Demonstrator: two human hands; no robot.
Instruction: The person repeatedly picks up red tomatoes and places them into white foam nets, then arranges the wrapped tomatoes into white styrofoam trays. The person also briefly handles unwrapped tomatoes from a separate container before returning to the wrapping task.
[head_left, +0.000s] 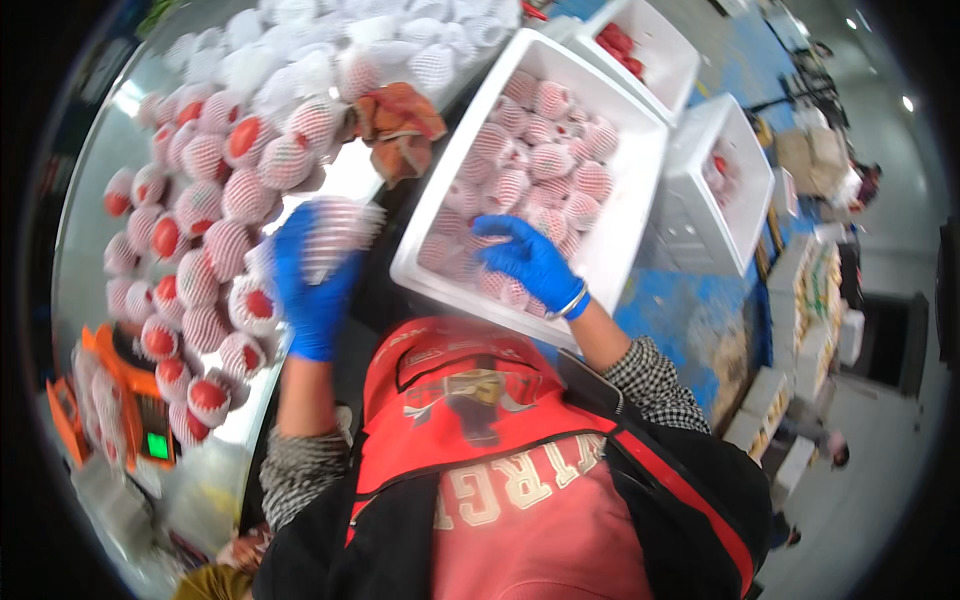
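Note:
My left hand (311, 285), in a blue glove and blurred, is shut on a red fruit in a white foam net (343, 229) at the edge of the metal table. Beside it on the table are many net-wrapped red fruits (201, 202), some with bare red ends showing. My right hand (529, 262), also blue-gloved with a bracelet at the wrist, is over the near part of a white foam box (630, 247). Its fingers are bent and apart, and I see nothing held in them. Net-wrapped fruits (551, 161) lie in several rows inside this box.
Empty foam nets (300, 45) are heaped at the table's far end, near an orange cloth (401, 127). An orange scale (142, 405) with a lit display stands at left. More foam boxes (697, 202) stand at right. Several people are in the background.

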